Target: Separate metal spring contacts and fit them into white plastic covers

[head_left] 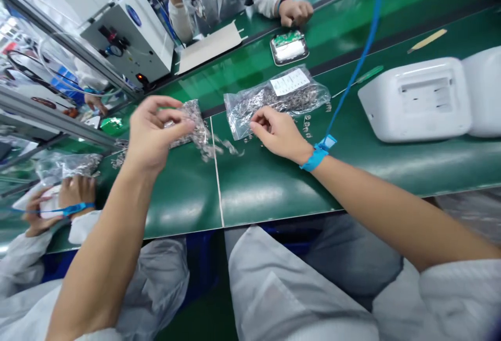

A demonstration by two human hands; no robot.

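Nearest, above the green belt (pixel 274 195), the left hand (pixel 151 132) pinched a small bag (pixel 195 122) of metal parts between thumb and fingers, the bag lying just beyond its fingertips. The right hand (pixel 279 132), wearing a blue wrist strap (pixel 315 157), rested with fingers curled at the near edge of the large bag (pixel 274 96); whether it gripped anything could not be told. Farther off lay a white housing (pixel 417 98), a tray (pixel 276 54) and a co-worker's hand (pixel 295 11).

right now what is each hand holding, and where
The left hand pinches the small bag by its upper edge; right hand rests at the larger bag, grip unclear.
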